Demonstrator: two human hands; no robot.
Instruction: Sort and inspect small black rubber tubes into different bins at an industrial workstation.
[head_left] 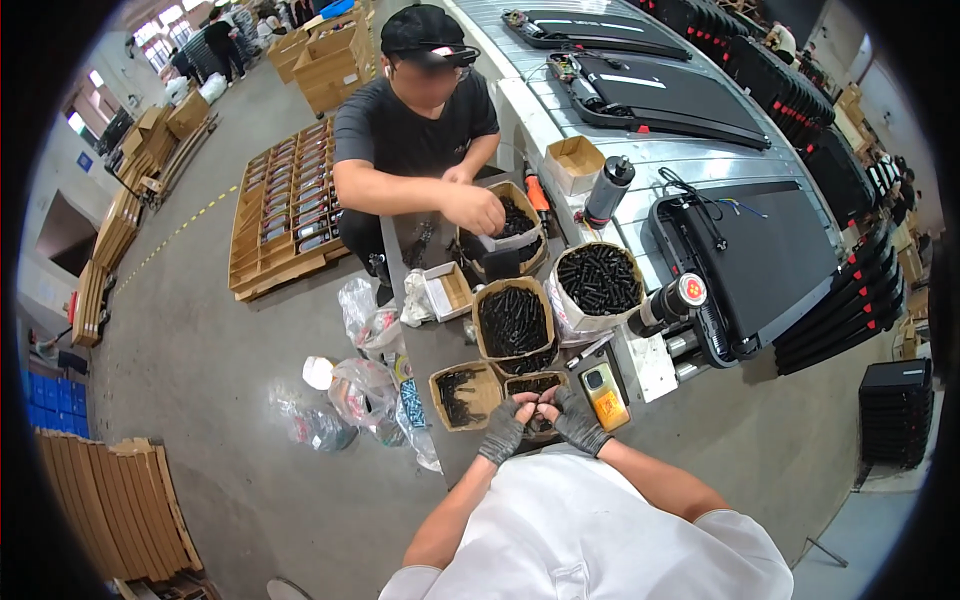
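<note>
My left hand and my right hand, both in grey fingerless gloves, meet close to my body with fingertips pinched together. Whatever they pinch is too small and dark to name. Beneath them is a small cardboard box of dark parts, partly hidden by my fingers. To its left stands an open carton with a few thin black pieces inside. Just beyond, black rod-like parts fill a larger box. More short black cylindrical parts fill a white-lined box farther right.
A phone lies right of my hands. Across the table a co-worker reaches into another box. A metal roller conveyor carries black panels on the right. Plastic bags lie left of the table.
</note>
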